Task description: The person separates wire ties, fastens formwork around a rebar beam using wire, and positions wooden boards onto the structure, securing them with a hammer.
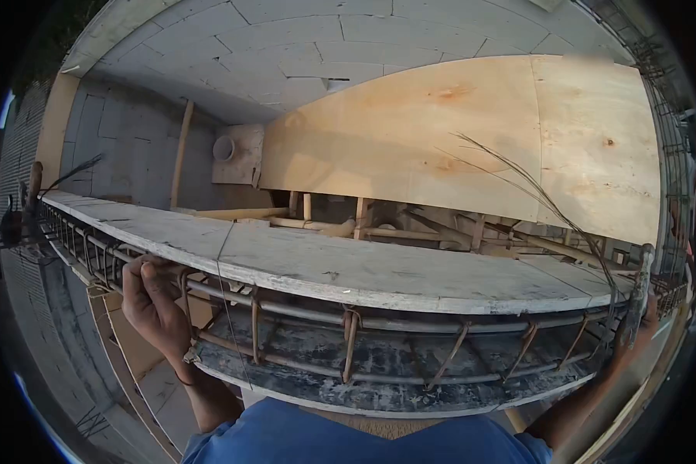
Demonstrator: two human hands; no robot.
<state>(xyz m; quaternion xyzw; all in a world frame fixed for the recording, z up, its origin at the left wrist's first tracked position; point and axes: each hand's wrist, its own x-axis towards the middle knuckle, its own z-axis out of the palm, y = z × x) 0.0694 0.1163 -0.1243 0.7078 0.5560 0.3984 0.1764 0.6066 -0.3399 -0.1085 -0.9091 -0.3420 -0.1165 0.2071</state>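
A long reinforcing-bar cage [325,317] with stirrups runs between a pale upper board [348,271] and a dark, stained lower board [286,367]. My left hand [156,305] is closed at the left part of the cage, just below the upper board's edge, fingers bent against the bars. What is between its fingertips is hidden. At the far right, my right hand [648,313] is beside an upright grey metal piece [640,290] at the board's end; its fingers are mostly hidden. Thin wires [545,199] rise from that end and bend left over the plywood.
Large plywood sheets [456,131] lie beyond the boards, with timber supports [359,216] below them. A grey block wall [286,39] stands behind. Another metal piece [35,182] is fixed at the left end, and more bar cage [669,124] stands at right.
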